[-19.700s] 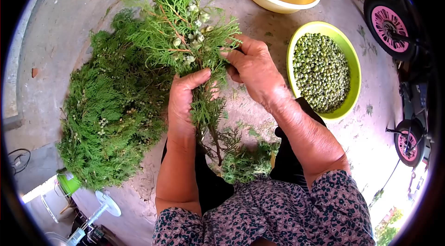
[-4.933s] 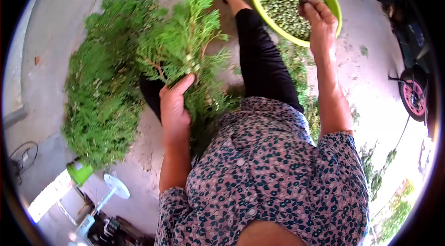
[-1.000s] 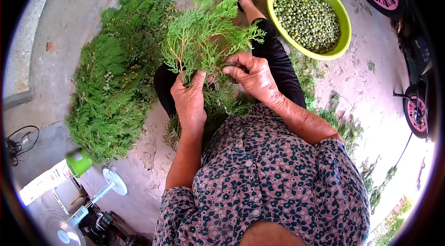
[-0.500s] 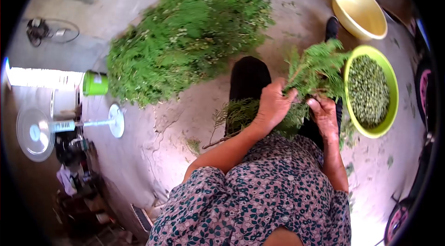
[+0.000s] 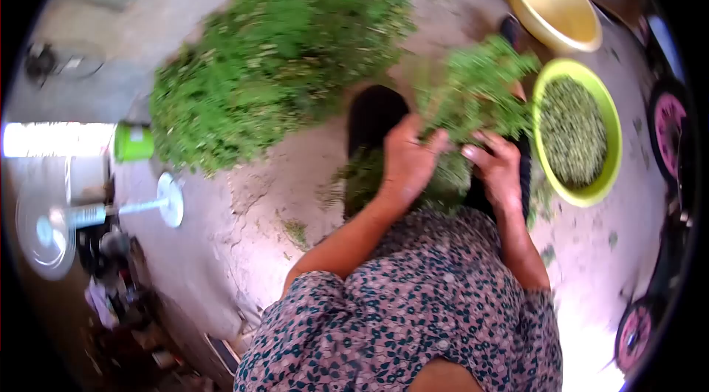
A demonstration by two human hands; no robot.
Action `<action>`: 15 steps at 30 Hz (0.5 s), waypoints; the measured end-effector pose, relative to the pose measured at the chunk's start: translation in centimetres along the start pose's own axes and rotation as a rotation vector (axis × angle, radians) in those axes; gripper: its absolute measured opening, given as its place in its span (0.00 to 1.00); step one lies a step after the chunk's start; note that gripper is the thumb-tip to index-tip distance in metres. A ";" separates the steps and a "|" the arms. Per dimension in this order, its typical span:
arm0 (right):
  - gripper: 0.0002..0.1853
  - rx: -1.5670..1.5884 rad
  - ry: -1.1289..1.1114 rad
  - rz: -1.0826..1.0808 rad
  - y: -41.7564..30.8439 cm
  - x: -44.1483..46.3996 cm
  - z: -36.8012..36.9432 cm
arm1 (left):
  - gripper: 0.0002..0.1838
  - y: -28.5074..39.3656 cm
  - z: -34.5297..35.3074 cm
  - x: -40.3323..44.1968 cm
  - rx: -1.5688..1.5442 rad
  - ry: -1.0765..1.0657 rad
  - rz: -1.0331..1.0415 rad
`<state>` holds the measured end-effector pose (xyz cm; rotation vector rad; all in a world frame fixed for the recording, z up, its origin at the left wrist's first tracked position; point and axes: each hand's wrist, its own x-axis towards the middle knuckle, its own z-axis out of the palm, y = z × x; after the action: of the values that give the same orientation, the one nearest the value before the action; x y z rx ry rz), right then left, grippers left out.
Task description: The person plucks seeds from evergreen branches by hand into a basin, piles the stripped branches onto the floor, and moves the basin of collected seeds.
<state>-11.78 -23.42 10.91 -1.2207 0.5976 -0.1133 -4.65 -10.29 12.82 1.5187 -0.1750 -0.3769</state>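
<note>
My left hand (image 5: 408,158) is closed around the stem of a leafy green conifer branch (image 5: 480,85), held above my lap with its sprays pointing away from me. Beside it, my right hand (image 5: 499,169) has its fingers pinched at the branch's lower edge; what lies between the fingertips is hidden by blur. More cut greenery (image 5: 450,183) rests across my lap beneath both hands. To the right stands a lime-green bowl (image 5: 616,144) filled with small round green seed cones (image 5: 572,133).
A large heap of green branches (image 5: 281,59) lies on the floor ahead and to the left. A pale yellow basin (image 5: 550,4) sits beyond the bowl. Leftward are a green bucket (image 5: 133,142) and a standing fan (image 5: 92,215). Pink-rimmed wheels (image 5: 670,122) line the right edge.
The whole view has shifted, so most things appear farther left. My right hand's fingers have moved slightly apart from the left hand, and the branch is blurred by motion.
</note>
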 end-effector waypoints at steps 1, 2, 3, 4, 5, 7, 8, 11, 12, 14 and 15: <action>0.13 0.001 -0.008 -0.031 0.1 0.2 0.0 | 0.09 0.1 0.0 0.2 0.039 -0.002 0.027; 0.13 -0.047 -0.009 -0.041 -0.5 -0.1 0.2 | 0.09 0.7 0.3 0.0 0.015 0.014 -0.060; 0.13 -0.049 -0.045 -0.009 -0.3 0.1 -0.2 | 0.08 0.5 0.4 -0.1 -0.088 0.033 -0.074; 0.12 0.080 -0.095 0.013 -0.7 0.1 0.0 | 0.08 0.3 0.2 0.0 -0.048 0.036 -0.075; 0.10 0.162 -0.126 -0.040 0.0 0.5 0.0 | 0.08 0.1 0.2 0.1 -0.037 0.032 -0.027; 0.08 0.215 -0.148 -0.129 0.1 0.7 0.1 | 0.07 -0.8 -0.2 0.3 0.030 0.060 -0.008; 0.08 0.215 -0.133 -0.131 0.1 0.6 0.2 | 0.07 -0.8 -0.1 0.3 0.028 0.045 -0.011; 0.08 0.197 -0.104 -0.105 0.0 0.3 0.1 | 0.06 -0.1 0.4 0.1 -0.008 0.070 -0.045; 0.07 0.205 -0.065 -0.064 0.0 0.2 0.0 | 0.06 0.5 0.7 -0.1 -0.054 0.059 -0.085; 0.05 0.299 0.041 -0.013 0.4 0.4 -0.2 | 0.06 0.1 0.6 -0.1 -0.013 0.033 -0.078; 0.04 0.369 0.056 -0.029 0.5 0.6 -0.6 | 0.06 -0.1 0.6 -0.2 -0.014 0.029 -0.078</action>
<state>-11.68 -23.99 10.10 -0.8704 0.5786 -0.2709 -5.00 -10.77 12.81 1.5197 -0.0903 -0.4169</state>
